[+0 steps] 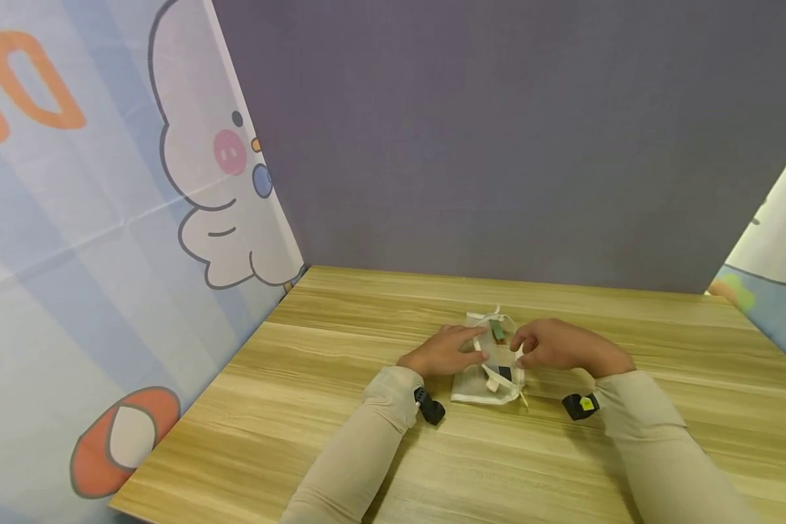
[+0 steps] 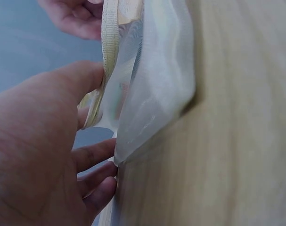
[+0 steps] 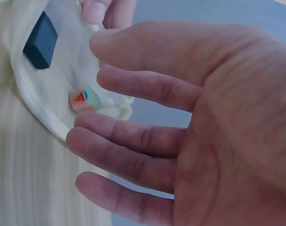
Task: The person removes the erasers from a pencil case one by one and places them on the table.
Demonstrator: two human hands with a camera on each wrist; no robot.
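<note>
A white mesh pouch (image 1: pixel 474 393) lies on the wooden table with its mouth spread. My left hand (image 1: pixel 445 351) pinches the ribbed edge band (image 2: pixel 110 44) of the pouch between thumb and index finger, its other fingers against the mesh side. Inside the pouch are a black block (image 3: pixel 41 42) and a small orange and green piece with a watermelon print (image 3: pixel 85 100). My right hand (image 1: pixel 560 346) is at the right side of the mouth, fingers loosely extended and holding nothing. A pale tab (image 1: pixel 493 384) shows near the black block.
The wood-grain table (image 1: pixel 288 407) extends around the pouch. A grey panel (image 1: pixel 498 145) stands along its back edge. A cartoon-printed cloth (image 1: pixel 124 291) hangs at the left, and another printed cloth (image 1: pixel 773 313) is at the right.
</note>
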